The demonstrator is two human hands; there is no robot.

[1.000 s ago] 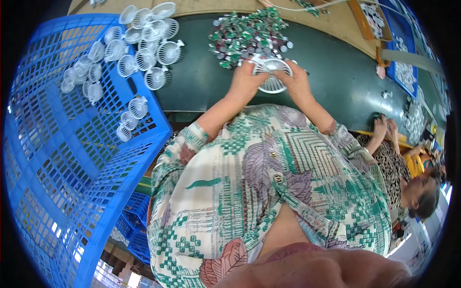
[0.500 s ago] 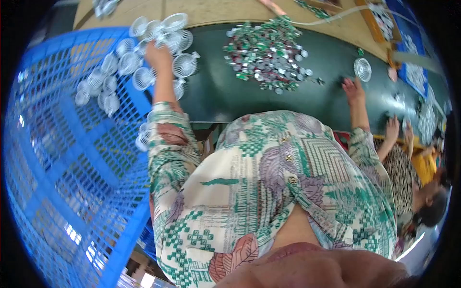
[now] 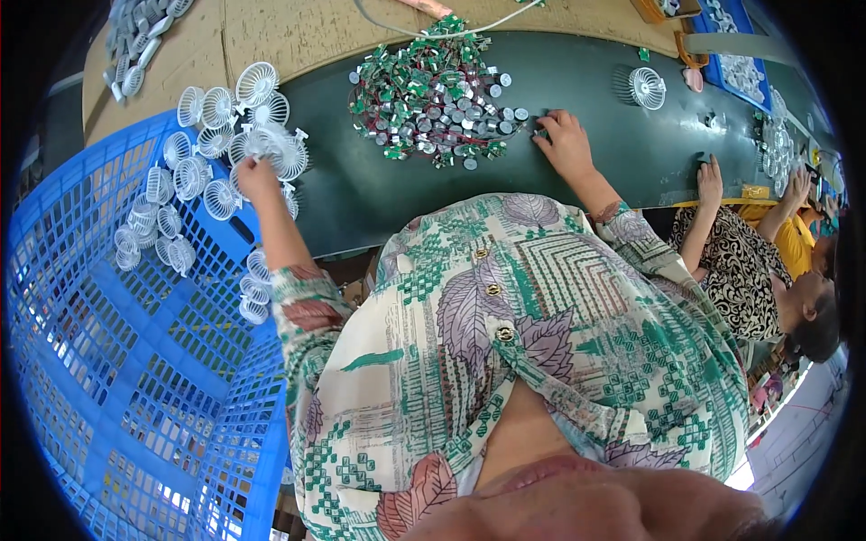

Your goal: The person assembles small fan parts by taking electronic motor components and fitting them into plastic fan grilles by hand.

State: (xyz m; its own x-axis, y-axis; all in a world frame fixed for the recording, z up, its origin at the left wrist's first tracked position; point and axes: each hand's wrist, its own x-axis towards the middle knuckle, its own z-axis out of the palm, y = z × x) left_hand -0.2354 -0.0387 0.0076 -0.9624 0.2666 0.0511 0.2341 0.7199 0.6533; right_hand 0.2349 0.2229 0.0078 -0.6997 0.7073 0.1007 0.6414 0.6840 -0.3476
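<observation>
Among a heap of white plastic fan cages [image 3: 217, 108] at the left end of the dark green bench, my left hand [image 3: 260, 178] has its fingers closed on a fan cage [image 3: 268, 142], which looks slightly blurred. My right hand [image 3: 568, 147] hovers at the right edge of a pile of small silver motors [image 3: 456, 117] wired to green circuit boards [image 3: 406, 77]. Its thumb and forefinger are apart, and I see nothing between them. Farther right, a single round fan cage [image 3: 647, 87] lies alone on the bench.
A large blue plastic basket [image 3: 194, 356] stands at my left, with fan cages along its upper rim. White parts [image 3: 140, 45] lie on the tan board [image 3: 298, 32] behind. At the right are a blue tray [image 3: 741, 77] of clear parts and a co-worker's hand [image 3: 710, 180].
My right hand has moved left, from beside the lone fan cage to the motor pile. My left hand has drawn back toward me within the heap. The whole view has shifted.
</observation>
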